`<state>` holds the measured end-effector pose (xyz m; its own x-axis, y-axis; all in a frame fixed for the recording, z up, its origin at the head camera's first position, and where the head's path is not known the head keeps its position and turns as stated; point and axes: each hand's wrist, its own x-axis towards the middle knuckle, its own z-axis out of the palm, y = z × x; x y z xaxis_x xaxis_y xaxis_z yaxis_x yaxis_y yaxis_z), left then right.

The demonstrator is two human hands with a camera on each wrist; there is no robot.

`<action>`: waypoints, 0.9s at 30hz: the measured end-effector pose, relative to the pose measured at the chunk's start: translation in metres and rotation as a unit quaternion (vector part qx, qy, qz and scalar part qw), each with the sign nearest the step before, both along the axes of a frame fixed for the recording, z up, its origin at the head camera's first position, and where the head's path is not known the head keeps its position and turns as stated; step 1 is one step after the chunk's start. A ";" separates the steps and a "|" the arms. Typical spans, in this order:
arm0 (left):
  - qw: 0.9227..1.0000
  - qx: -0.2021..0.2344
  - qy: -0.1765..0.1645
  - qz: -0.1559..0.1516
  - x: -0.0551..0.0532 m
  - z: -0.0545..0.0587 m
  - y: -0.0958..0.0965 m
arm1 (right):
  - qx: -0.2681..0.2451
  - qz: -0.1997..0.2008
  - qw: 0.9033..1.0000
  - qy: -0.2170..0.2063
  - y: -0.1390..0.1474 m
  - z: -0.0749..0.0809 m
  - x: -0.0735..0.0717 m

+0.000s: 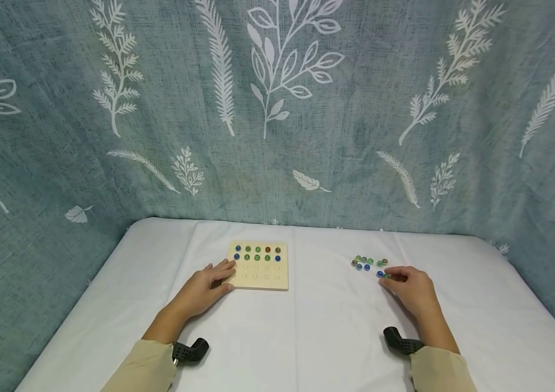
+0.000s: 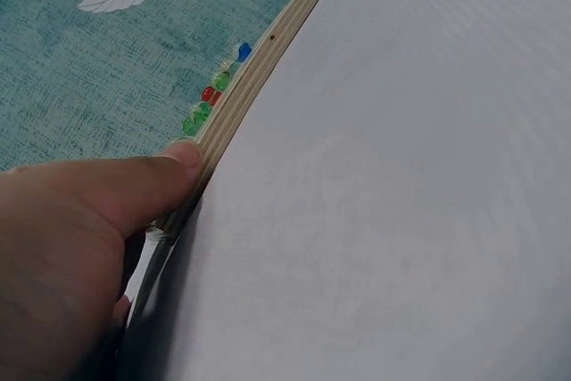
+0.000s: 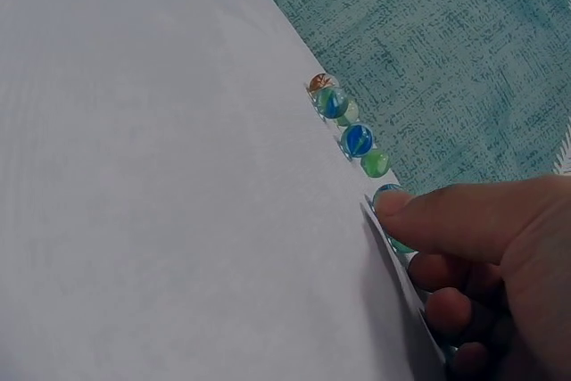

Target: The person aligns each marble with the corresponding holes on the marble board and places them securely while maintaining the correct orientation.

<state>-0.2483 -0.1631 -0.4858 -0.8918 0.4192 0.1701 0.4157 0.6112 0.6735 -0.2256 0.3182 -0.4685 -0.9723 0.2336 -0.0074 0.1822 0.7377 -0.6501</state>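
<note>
A pale wooden board (image 1: 283,280) lies left of the middle, with rows of round hollows. Its two far rows hold blue, green and reddish-brown marbles (image 1: 257,257); the two near rows show bare hollows. My left hand (image 1: 200,291) rests at the board's left edge with fingers extended, its thumb touching the near left corner. To the right, my right hand (image 1: 413,291) is at the near side of a loose group of marbles (image 1: 367,267). Its thumb and forefinger pinch at a marble (image 3: 390,192), partly covered by the thumb; the other fingers are curled.
A white cloth (image 1: 326,326) covers the table. Behind and at both sides hangs a blue-green curtain (image 1: 169,109) with white leaf prints. Each wrist carries a black camera mount (image 1: 191,350). Loose marbles (image 3: 358,140) in several colours lie close together beyond the right thumb.
</note>
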 end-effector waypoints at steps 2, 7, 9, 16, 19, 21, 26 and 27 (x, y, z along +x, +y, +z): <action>1.000 -0.001 0.002 0.001 0.000 0.000 0.000 | 0.003 -0.002 1.000 0.003 0.000 -0.001 -0.001; 1.000 -0.002 0.008 0.004 -0.001 -0.001 0.000 | 0.013 -0.002 1.000 0.010 0.000 -0.001 0.000; 1.000 -0.002 0.008 0.009 0.000 -0.001 0.000 | 0.016 -0.001 1.000 0.010 -0.001 0.000 0.001; 0.999 -0.002 -0.004 0.034 0.000 -0.001 0.001 | 0.033 -0.001 0.999 0.004 0.001 0.002 0.001; 0.999 -0.004 -0.007 0.041 0.001 -0.001 0.001 | 0.037 -0.001 0.999 0.005 0.001 0.001 0.000; 0.999 -0.006 -0.008 0.046 0.001 0.000 0.002 | 0.038 -0.002 0.999 0.006 0.000 0.001 0.000; 0.999 -0.015 -0.009 0.051 0.001 0.000 0.002 | 0.040 -0.008 0.999 0.003 -0.001 0.001 -0.001; 0.998 -0.016 -0.010 0.052 0.001 0.000 0.002 | 0.041 -0.008 0.999 0.002 -0.001 0.001 -0.001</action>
<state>-0.2478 -0.1609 -0.4856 -0.9342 0.3286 0.1392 0.3347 0.6714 0.6612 -0.2269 0.3175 -0.4672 -0.9683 0.2492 0.0167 0.1918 0.7849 -0.5892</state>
